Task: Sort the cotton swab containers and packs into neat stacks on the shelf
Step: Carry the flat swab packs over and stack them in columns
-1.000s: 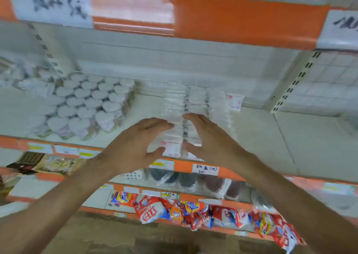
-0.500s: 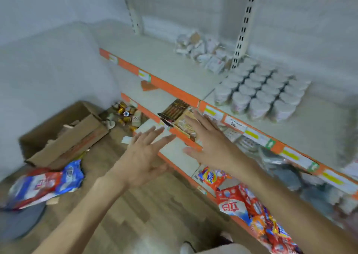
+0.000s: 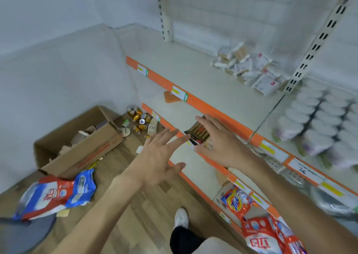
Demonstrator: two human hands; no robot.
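Swinging left along the shelf (image 3: 203, 73); 1 s ago both hands framed a row of clear packs straight ahead, half a sec ago the view had turned to the corner, and now it's tilted further down w/ the hands out in front, off the stock. Left hand (image 3: 158, 156) fingers straight, spread, holds nothing; right hand (image 3: 219, 143) likewise flat, empty, hovering over the lower shelf edge near a brown box (image 3: 199, 131); the two are apart, palms roughly facing. Loose packs (image 3: 246, 67) lie in a jumbled heap at the back of the shelf, just left of the upright (image 3: 310, 54); tubs (image 3: 317, 122) stand in rows on the next bay to the right, already fairly neat, though blurred. Judgement: the clear packs look done w/, and the heap is prob. next; hands are well short of it and must rise and reach up and back. Risk: heap is mixed sizes, so grabbing a bunch may scatter some. Floor has a carton (image 3: 77, 143), cans (image 3: 139, 122), detergent bag (image 3: 56, 193).
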